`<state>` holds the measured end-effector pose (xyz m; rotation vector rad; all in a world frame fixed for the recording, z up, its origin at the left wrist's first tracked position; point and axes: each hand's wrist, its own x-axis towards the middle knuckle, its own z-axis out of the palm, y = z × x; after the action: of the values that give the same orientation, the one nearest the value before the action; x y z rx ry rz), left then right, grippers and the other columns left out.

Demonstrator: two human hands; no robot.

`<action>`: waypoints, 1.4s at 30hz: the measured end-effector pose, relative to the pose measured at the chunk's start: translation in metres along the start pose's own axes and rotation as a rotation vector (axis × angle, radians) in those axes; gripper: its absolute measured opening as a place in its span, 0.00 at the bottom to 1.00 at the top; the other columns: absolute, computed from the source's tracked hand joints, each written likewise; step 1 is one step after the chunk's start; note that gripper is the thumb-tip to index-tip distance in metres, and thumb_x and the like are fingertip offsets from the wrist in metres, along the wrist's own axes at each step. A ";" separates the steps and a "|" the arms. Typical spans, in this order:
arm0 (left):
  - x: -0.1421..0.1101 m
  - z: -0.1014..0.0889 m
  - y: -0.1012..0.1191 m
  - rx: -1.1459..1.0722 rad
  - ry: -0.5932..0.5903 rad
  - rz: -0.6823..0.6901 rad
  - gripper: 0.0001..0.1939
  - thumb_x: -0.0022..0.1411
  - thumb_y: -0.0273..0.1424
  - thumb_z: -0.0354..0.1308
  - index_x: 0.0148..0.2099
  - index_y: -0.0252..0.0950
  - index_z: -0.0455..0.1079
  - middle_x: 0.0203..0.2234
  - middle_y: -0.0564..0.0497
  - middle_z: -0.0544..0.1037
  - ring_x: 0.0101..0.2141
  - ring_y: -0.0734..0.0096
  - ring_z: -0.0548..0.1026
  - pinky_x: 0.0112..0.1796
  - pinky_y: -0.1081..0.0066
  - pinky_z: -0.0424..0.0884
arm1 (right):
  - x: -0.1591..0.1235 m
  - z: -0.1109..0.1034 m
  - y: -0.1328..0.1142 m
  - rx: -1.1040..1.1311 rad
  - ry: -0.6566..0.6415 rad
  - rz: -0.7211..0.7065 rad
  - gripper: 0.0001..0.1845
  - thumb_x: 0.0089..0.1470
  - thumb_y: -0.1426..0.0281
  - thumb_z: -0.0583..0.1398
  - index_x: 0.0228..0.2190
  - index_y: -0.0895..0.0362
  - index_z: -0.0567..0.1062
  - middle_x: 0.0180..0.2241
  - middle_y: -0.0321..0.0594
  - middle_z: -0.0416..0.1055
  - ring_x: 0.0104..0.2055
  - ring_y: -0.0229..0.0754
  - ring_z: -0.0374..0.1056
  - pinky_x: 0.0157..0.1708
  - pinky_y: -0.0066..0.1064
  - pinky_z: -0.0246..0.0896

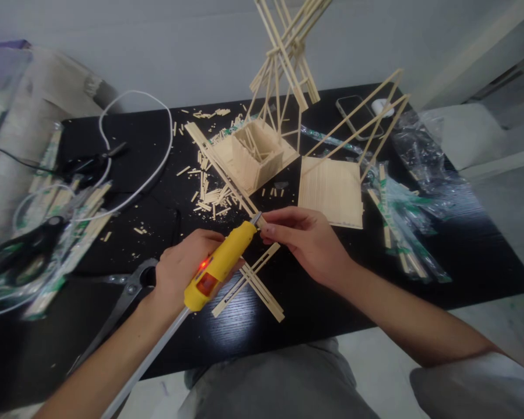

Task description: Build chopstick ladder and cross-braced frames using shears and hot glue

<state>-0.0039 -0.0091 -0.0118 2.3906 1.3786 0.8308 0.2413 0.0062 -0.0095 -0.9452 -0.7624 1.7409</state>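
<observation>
A yellow glue gun (222, 265) with a lit red light is gripped in my left hand (186, 265), its cord trailing down to the left. The metal nozzle touches or nearly touches the near end of a long wooden strip assembly (227, 173). My right hand (310, 241) pinches that same end between thumb and fingers. Beneath my hands, crossed wooden strips (262, 285) lie on the black table. Just beyond stands a square box of wooden sticks (257, 157) on a flat stick base, with loose sticks inside.
Right of the box is a square stick panel (332, 192) with upright sticks. A tall stick frame (288, 58) rises at the back. Cut stick pieces (213, 198) are scattered about. Pliers (131, 285), scissors (30, 244), bagged sticks (406, 227) and a phone (358, 116) lie around.
</observation>
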 end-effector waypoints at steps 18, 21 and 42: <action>0.001 -0.005 0.002 0.035 -0.092 -0.025 0.15 0.69 0.47 0.63 0.39 0.41 0.81 0.37 0.47 0.87 0.34 0.61 0.86 0.32 0.68 0.80 | 0.002 0.001 -0.002 0.053 0.003 0.004 0.10 0.49 0.70 0.79 0.35 0.49 0.89 0.35 0.33 0.87 0.35 0.34 0.82 0.44 0.25 0.80; 0.002 -0.006 0.002 0.050 -0.078 -0.034 0.15 0.68 0.47 0.64 0.38 0.42 0.80 0.37 0.47 0.87 0.34 0.60 0.86 0.32 0.68 0.80 | 0.002 0.000 -0.002 0.038 0.005 -0.001 0.10 0.49 0.69 0.79 0.36 0.49 0.89 0.35 0.33 0.87 0.35 0.35 0.82 0.44 0.28 0.81; 0.004 -0.007 0.003 -0.059 -0.015 -0.069 0.10 0.64 0.42 0.68 0.36 0.42 0.80 0.36 0.49 0.86 0.34 0.60 0.85 0.30 0.68 0.76 | -0.001 0.000 -0.002 -0.020 0.012 0.013 0.13 0.46 0.68 0.80 0.35 0.50 0.89 0.36 0.35 0.87 0.37 0.39 0.82 0.48 0.36 0.80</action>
<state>-0.0046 -0.0076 -0.0039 2.2870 1.4028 0.8226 0.2421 0.0058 -0.0077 -0.9750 -0.7685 1.7401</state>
